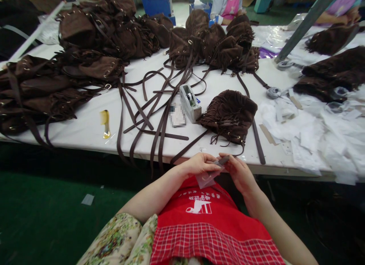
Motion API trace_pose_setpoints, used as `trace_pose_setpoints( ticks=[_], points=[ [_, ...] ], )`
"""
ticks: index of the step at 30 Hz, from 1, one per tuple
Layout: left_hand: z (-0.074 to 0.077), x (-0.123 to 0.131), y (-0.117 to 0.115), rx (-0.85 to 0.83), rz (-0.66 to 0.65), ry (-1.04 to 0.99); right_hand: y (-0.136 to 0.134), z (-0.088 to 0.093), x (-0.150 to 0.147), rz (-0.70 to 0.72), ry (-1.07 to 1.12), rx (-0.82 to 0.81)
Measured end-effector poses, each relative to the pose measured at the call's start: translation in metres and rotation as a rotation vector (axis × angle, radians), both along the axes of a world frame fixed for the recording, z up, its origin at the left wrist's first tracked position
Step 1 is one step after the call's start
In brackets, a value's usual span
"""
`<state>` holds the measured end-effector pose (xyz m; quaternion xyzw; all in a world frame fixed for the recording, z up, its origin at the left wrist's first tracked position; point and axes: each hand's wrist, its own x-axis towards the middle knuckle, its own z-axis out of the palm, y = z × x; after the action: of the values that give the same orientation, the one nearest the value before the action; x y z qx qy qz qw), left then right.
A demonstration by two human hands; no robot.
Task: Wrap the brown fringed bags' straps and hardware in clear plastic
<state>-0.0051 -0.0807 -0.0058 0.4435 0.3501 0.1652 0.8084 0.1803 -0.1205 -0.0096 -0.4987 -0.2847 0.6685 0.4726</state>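
Note:
Just in front of the table's near edge, my two hands meet above the red apron. My left hand (201,164) is closed, pinching a small clear plastic piece (207,180) that hangs below its fingers. Closed around a dark strap end (223,161) is my right hand (238,172); the strap end points toward the left fingers and seems to meet the plastic, though the fingers partly hide this. Right beyond my hands lies a brown fringed bag (232,113) with metal eyelets. A thin strap runs down from it toward my right hand.
A tape dispenser (190,103) stands left of the near bag. Long brown straps (159,116) spread over the white table (137,145), some hanging off its edge. A yellow comb (105,123) lies left. Piled bags (99,33), white wrapping (305,135) and a slanted metal post (306,25) surround this.

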Motion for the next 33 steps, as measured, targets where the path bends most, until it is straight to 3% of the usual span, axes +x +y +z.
trace_pose_setpoints(
  ticks=[3,11,15,18,22,26,29,33],
  points=[
    [0.003,0.001,-0.001,0.034,-0.02,0.045,0.005,-0.004,0.009,-0.062,0.019,-0.009],
    [0.009,0.016,-0.002,0.036,0.045,0.162,0.007,-0.006,0.02,0.052,-0.094,-0.015],
    [0.007,0.03,0.008,0.253,0.041,0.403,0.009,-0.009,0.037,0.054,-0.297,-0.053],
    [0.007,0.043,0.018,0.459,-0.013,0.556,0.013,-0.015,0.057,-0.093,-0.405,-0.064],
    [0.008,0.068,0.033,0.622,-0.091,0.593,0.02,-0.021,0.075,-0.273,-0.443,0.082],
    [0.007,0.101,0.051,0.674,-0.119,0.657,0.026,-0.019,0.077,-0.194,-0.491,0.174],
    [0.005,0.12,0.064,0.717,-0.122,0.716,0.031,-0.019,0.078,-0.141,-0.563,0.154],
    [0.004,0.124,0.069,0.85,-0.093,0.752,0.038,-0.026,0.088,-0.163,-0.654,0.111]
  ],
)
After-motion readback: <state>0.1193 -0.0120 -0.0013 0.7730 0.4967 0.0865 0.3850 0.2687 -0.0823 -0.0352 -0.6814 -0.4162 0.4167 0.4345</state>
